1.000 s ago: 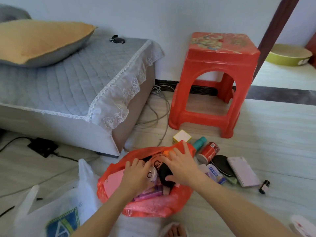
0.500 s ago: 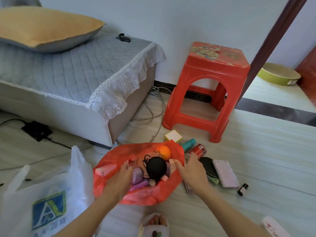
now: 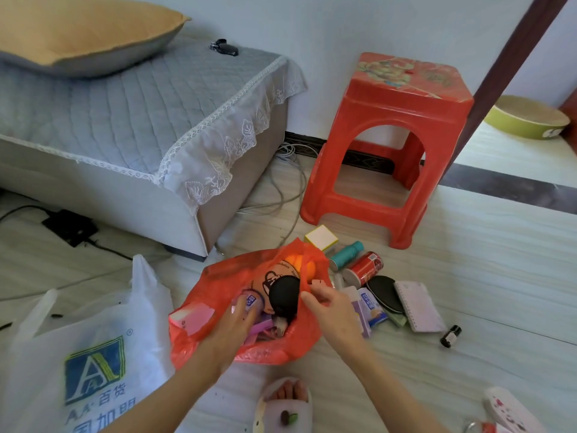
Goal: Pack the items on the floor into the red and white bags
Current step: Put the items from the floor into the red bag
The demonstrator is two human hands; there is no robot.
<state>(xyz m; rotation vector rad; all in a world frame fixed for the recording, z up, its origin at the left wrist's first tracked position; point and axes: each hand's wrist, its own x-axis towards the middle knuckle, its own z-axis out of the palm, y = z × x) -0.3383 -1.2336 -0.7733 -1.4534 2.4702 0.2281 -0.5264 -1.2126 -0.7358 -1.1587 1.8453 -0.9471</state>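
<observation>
Red plastic gapes on a pale floor as a person packs scattered household goods: the red bag (image 3: 218, 289) lies slumped open between both arms, its mouth facing up so things can be dropped in. The right hand (image 3: 334, 310) pinches the bag's far rim between thumb and fingertips, apparently lifting that edge to widen the opening. The left hand (image 3: 232, 326) reaches down inside among the contents, fingers curved over a small round tub; whether it actually grips the tub cannot be told. Already inside are a black rounded object (image 3: 285, 292), an orange ball (image 3: 296, 265) and pink packets. Unpacked, just beside the bag on the right, lie a red can (image 3: 365, 267), a teal bottle (image 3: 345, 254), a yellow-edged box (image 3: 321, 238), a notebook (image 3: 416, 306) and a small dark bottle (image 3: 450, 335). The white bag (image 3: 93, 345) stands open at the left, touching the red one, likely waiting for the overflow.
</observation>
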